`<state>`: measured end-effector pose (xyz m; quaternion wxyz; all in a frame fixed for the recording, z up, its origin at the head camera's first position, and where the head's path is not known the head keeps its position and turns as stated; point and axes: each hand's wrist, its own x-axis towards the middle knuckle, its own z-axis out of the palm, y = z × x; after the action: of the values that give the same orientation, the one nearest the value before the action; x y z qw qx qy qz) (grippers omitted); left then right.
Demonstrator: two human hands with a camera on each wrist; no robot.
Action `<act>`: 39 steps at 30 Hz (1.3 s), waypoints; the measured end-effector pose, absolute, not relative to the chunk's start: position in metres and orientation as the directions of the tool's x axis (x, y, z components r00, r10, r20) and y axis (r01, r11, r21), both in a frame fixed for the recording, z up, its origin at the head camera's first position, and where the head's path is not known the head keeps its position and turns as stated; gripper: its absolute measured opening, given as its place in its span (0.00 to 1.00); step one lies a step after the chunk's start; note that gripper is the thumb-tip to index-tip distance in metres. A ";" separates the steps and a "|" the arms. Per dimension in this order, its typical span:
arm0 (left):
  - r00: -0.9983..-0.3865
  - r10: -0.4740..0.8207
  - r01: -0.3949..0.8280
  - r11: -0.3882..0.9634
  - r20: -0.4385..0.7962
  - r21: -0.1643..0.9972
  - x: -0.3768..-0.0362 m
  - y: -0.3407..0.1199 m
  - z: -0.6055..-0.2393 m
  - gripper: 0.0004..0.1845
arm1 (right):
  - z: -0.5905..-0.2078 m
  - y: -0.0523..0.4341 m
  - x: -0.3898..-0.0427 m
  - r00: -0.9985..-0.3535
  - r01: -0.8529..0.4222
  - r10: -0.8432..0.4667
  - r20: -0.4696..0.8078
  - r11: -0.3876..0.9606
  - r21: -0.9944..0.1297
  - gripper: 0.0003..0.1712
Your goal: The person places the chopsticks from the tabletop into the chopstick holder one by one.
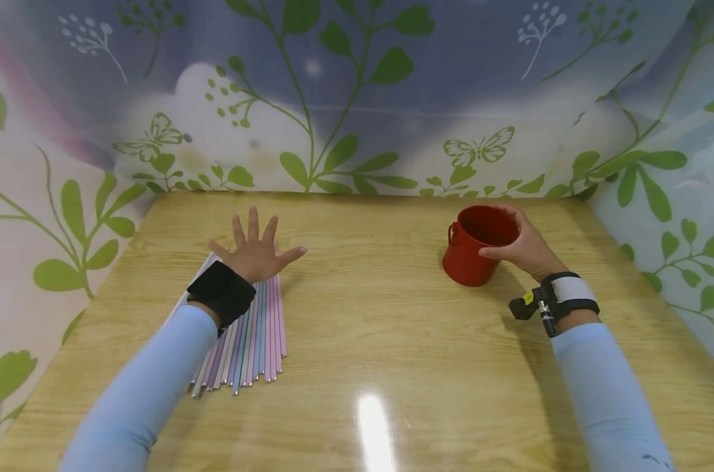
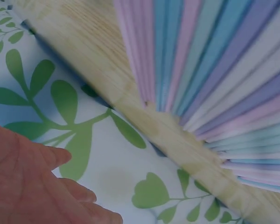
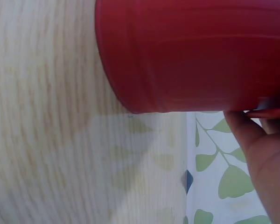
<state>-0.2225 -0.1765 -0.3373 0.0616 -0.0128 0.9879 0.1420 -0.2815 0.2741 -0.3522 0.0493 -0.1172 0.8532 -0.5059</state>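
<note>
At the right of the table stands a small red metal bucket (image 1: 469, 259), its mouth facing up and a lug (image 1: 451, 233) on its left side. My right hand (image 1: 524, 246) grips it by the upper wall, thumb at the near side and fingers behind the rim. The right wrist view shows the bucket (image 3: 186, 60) close up, with the fingers partly hidden behind it. On the left lies a fan of thin pastel sticks (image 1: 244, 354) in pink, blue, purple, green and white. Above their far ends my left hand (image 1: 254, 255) is spread wide, palm down, holding nothing.
Under everything is a light wood-grain table (image 1: 362, 295). A curtain-like backdrop (image 1: 357, 151) printed with leaves and butterflies rises along the back edge and both sides. Bright light reflects off the tabletop near the front.
</note>
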 end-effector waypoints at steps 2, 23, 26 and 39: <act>-0.991 0.004 -0.032 0.964 -0.135 0.265 -0.219 -0.181 -0.336 0.47 | -0.353 0.274 -0.281 -0.966 -0.151 -0.256 0.036 0.445 -0.883 0.49; -0.993 0.037 0.027 0.996 -0.110 0.088 -0.218 -0.154 -0.351 0.13 | -0.354 0.275 -0.278 -0.960 -0.175 -0.274 0.050 0.453 -0.874 0.49; -0.998 0.040 0.038 0.999 -0.048 0.033 -0.219 -0.144 -0.349 0.12 | -0.353 0.277 -0.279 -0.959 -0.176 -0.278 0.051 0.445 -0.878 0.49; -1.000 -0.015 -0.015 1.000 0.010 0.020 -0.264 -0.146 -0.414 0.16 | -0.357 0.279 -0.279 -0.949 -0.157 -0.314 0.020 0.417 -0.895 0.46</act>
<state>-0.2639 -0.1457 -0.4145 -0.0053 -0.0076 0.9999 0.0099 -0.2789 0.2794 -0.3568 0.0753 -0.1406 0.8383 -0.5214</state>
